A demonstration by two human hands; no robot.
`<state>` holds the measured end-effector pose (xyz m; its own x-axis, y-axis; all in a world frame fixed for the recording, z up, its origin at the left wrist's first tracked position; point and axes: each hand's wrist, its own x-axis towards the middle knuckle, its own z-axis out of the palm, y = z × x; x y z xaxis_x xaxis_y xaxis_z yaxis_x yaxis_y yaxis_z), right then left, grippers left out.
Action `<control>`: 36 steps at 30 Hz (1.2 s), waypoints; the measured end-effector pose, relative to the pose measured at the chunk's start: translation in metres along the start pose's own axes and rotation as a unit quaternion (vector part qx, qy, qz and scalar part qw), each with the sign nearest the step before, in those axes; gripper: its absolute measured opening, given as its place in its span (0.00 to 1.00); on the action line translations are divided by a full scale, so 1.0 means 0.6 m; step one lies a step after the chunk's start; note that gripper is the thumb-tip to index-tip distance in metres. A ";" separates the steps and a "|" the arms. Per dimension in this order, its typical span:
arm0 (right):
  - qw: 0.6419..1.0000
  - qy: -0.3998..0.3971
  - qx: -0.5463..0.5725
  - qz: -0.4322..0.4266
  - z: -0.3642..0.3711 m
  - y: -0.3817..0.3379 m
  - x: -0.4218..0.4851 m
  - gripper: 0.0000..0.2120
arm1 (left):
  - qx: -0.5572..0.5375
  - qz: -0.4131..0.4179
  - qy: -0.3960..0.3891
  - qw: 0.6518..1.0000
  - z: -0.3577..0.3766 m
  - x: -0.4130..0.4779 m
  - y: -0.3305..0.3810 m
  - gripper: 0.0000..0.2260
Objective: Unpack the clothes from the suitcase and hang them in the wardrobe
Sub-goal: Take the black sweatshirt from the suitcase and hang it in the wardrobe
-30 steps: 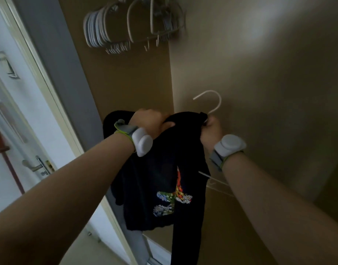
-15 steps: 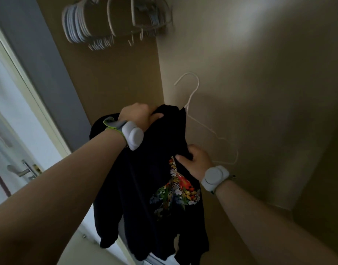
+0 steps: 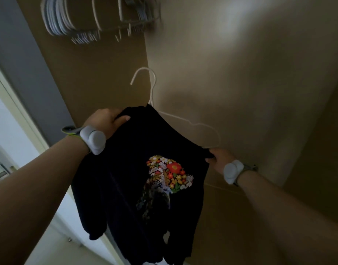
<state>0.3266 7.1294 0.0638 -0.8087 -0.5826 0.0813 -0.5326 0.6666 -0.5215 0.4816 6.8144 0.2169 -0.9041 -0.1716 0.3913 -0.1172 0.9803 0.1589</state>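
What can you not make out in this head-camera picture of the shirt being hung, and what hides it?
Head view, the only one:
White hanger: the half toward the left hand is hidden inside the black shirt.
Spare hangers: motion-blurred and cut by the top edge, so uncountable; their rail is out of frame.
Right hand: fingers tucked behind the shirt's shoulder.
Suitcase: outside the view.

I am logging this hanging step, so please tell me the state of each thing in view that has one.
black shirt: held up, partly on the hanger
white hanger: hook free, one arm bare
left hand: grips the shirt's top
right hand: pinches the shirt's edge
spare hangers: empty, bunched overhead
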 end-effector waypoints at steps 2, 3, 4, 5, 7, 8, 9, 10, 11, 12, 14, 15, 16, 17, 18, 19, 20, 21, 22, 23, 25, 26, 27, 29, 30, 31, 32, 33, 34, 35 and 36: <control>0.999 0.030 -0.021 0.005 -0.019 0.001 0.005 0.16 | -0.016 -0.003 0.013 1.000 0.002 -0.001 -0.003 0.14; 0.999 0.034 -0.023 0.006 -0.032 0.001 0.003 0.15 | -0.014 -0.010 0.015 1.000 0.000 -0.001 -0.005 0.14; 0.999 0.036 -0.024 0.004 -0.043 0.003 0.000 0.14 | 0.008 -0.015 0.008 1.000 -0.003 -0.003 -0.007 0.14; 0.999 0.040 -0.029 0.001 -0.054 0.009 -0.001 0.14 | 0.047 -0.017 -0.007 0.999 -0.005 -0.007 -0.010 0.15; 0.997 0.058 -0.050 -0.008 -0.076 0.007 -0.001 0.13 | 0.127 -0.008 -0.031 0.991 -0.002 -0.015 -0.013 0.17; 0.995 0.076 -0.059 -0.023 -0.083 -0.008 -0.001 0.13 | 0.141 -0.006 -0.037 0.989 0.002 -0.017 -0.012 0.18; 0.991 0.099 -0.064 -0.063 -0.087 -0.032 -0.004 0.12 | 0.137 -0.006 -0.044 0.990 0.008 -0.020 -0.006 0.17; 0.981 0.126 -0.068 -0.129 -0.085 -0.062 -0.005 0.11 | 0.119 -0.008 -0.051 0.992 0.016 -0.021 0.001 0.15; 0.968 0.147 -0.067 -0.192 -0.080 -0.091 -0.007 0.10 | 0.092 -0.007 -0.053 0.994 0.024 -0.022 0.009 0.13; 0.956 0.162 -0.068 -0.236 -0.073 -0.114 -0.008 0.09 | 0.056 -0.005 -0.046 0.997 0.031 -0.022 0.018 0.12; 0.950 0.196 -0.049 -0.239 -0.075 -0.133 0.003 0.11 | -0.030 -0.004 -0.016 0.999 0.041 -0.025 0.026 0.10; 0.953 0.233 -0.047 -0.190 -0.087 -0.126 0.016 0.17 | -0.077 -0.009 0.002 0.997 0.045 -0.027 0.025 0.10; 0.961 0.243 -0.048 -0.122 -0.105 -0.118 0.024 0.25 | -0.122 -0.019 0.017 0.992 0.047 -0.027 0.024 0.11; 0.973 0.223 -0.024 -0.055 -0.121 -0.108 0.031 0.28 | -0.159 -0.031 0.026 0.986 0.048 -0.027 0.022 0.12; 0.982 0.186 0.016 -0.009 -0.135 -0.106 0.031 0.24 | -0.183 -0.037 0.031 0.982 0.049 -0.028 0.019 0.12; 0.989 0.138 0.043 0.013 -0.146 -0.106 0.032 0.18 | -0.195 -0.037 0.032 0.980 0.050 -0.028 0.017 0.12; 0.993 0.111 0.040 0.012 -0.149 -0.106 0.032 0.17 | -0.195 -0.032 0.028 0.980 0.054 -0.028 0.017 0.13; 0.995 0.101 0.019 -0.010 -0.151 -0.111 0.029 0.19 | -0.194 -0.025 0.023 0.980 0.059 -0.025 0.018 0.13; 0.995 0.089 0.002 -0.035 -0.148 -0.118 0.026 0.20 | -0.191 -0.016 0.021 0.981 0.065 -0.022 0.023 0.13; 0.995 0.077 -0.012 -0.065 -0.143 -0.129 0.023 0.18 | -0.184 -0.003 0.019 0.983 0.069 -0.019 0.031 0.13; 0.991 0.049 -0.015 -0.120 -0.132 -0.154 0.017 0.11 | -0.148 0.038 0.010 0.988 0.078 -0.009 0.059 0.13; 0.990 0.048 0.005 -0.133 -0.132 -0.163 0.016 0.10 | -0.128 0.059 0.005 0.990 0.081 -0.003 0.074 0.13; 0.988 0.061 0.031 -0.136 -0.134 -0.170 0.017 0.11 | -0.116 0.073 0.003 0.991 0.080 0.003 0.084 0.14; 0.984 0.113 0.081 -0.115 -0.151 -0.166 0.015 0.14 | -0.087 0.058 0.004 0.994 0.070 0.015 0.074 0.15; 0.980 0.141 0.107 -0.092 -0.165 -0.159 0.012 0.15 | -0.056 0.035 0.004 0.998 0.065 0.021 0.056 0.17; 0.974 0.164 0.139 -0.068 -0.181 -0.148 0.008 0.14 | -0.009 0.005 0.003 1.000 0.063 0.026 0.033 0.20; 0.967 0.181 0.170 -0.049 -0.194 -0.138 0.003 0.14 | 0.043 -0.026 0.003 0.999 0.062 0.031 0.012 0.21; 0.962 0.192 0.190 -0.036 -0.204 -0.132 -0.001 0.15 | 0.076 -0.042 0.000 0.996 0.064 0.035 0.003 0.21; 0.960 0.198 0.195 -0.029 -0.207 -0.129 -0.002 0.16 | 0.072 -0.028 -0.007 0.997 0.069 0.037 0.007 0.21; 0.961 0.201 0.186 -0.028 -0.207 -0.130 -0.004 0.16 | 0.043 0.014 -0.011 0.999 0.077 0.042 0.021 0.23; 0.964 0.201 0.170 -0.029 -0.204 -0.133 -0.004 0.15 | -0.006 0.062 -0.013 0.998 0.085 0.047 0.043 0.23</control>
<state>0.3405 7.1349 0.2092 -0.8480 -0.3412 0.4056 -0.5224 0.4084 -0.7485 0.4320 6.8397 0.1856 -0.9216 -0.0456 0.3854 0.0017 0.9926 0.1214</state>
